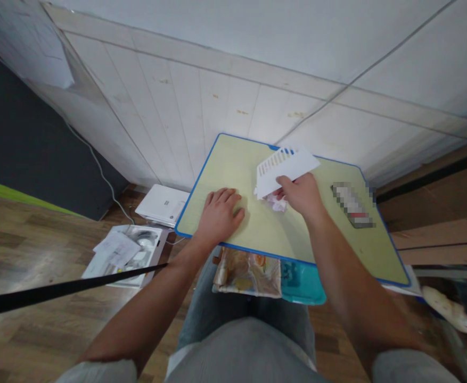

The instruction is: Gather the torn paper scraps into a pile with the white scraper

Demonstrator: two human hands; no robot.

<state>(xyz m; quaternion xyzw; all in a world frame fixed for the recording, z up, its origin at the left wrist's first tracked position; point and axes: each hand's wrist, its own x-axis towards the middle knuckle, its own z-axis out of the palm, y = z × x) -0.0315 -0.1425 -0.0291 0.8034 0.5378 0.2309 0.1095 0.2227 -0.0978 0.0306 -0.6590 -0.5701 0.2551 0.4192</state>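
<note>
the white slotted panel (291, 169) is over the far half of the table (237, 159). the right hand (300, 194) grasps its near edge between thumb and fingers. from this grip, the panel extends left and far; its long axis runs near-left to far-right. the left hand (221, 214), farther away, is palm down on the table, holding nothing. crumpled paper (280, 204) lies just near of the panel. containers: the teal tray (307, 292) below the table's near edge, contents unclear; the open white box (162, 243) on the left floor, containing clear plastic, with loose papers (123, 248) across it.
</note>
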